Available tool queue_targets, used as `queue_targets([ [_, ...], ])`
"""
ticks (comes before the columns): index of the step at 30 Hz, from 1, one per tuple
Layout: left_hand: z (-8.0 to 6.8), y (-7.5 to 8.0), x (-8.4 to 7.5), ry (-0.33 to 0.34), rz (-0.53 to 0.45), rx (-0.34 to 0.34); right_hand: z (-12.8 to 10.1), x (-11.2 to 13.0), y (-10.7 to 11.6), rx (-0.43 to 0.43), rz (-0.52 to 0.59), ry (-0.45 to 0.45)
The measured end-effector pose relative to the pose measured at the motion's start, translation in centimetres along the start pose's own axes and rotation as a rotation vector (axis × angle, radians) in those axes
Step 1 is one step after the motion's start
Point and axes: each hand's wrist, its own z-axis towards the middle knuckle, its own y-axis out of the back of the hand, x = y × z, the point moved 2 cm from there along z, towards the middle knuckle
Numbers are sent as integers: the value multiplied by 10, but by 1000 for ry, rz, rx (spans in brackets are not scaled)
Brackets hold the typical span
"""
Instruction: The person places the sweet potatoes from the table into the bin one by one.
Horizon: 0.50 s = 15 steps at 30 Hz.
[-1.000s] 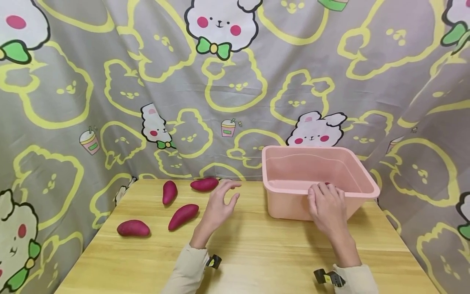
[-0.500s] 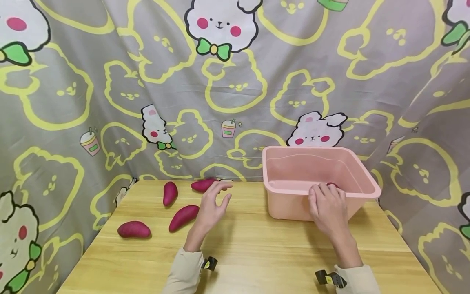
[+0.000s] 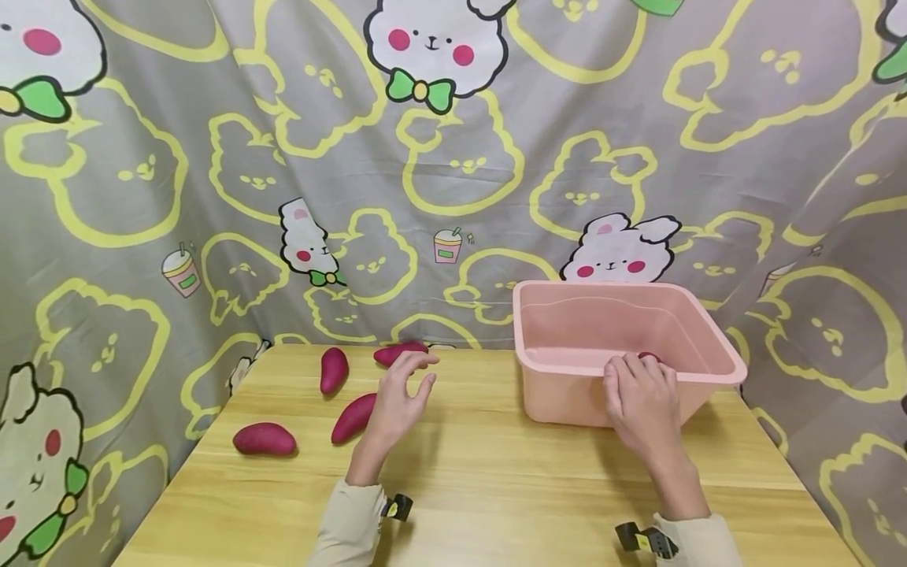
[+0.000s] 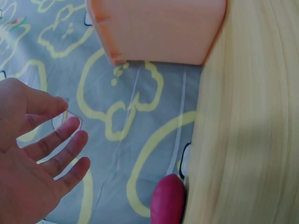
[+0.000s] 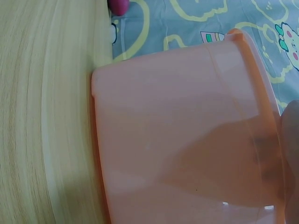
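Our right hand [image 3: 641, 402] grips the near rim of the pink bin [image 3: 567, 394] at 3 o'clock on the table [image 3: 496, 488]. Our left hand [image 3: 393, 402], fingers relaxed and holding nothing, hovers just beside a sweet potato [image 3: 352, 419] at 10 o'clock.

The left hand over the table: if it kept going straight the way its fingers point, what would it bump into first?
Probably the sweet potato at the table's far edge, just beyond the left hand; depth is hard to judge.
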Motion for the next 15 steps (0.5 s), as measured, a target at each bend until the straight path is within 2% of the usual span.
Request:
queue_targets([
  [11,-1,11,5,1,17,-1,2,0,1,7,3,-7],
  [15,-2,16,9,22,34,8,1,1,0,3,4,-5],
])
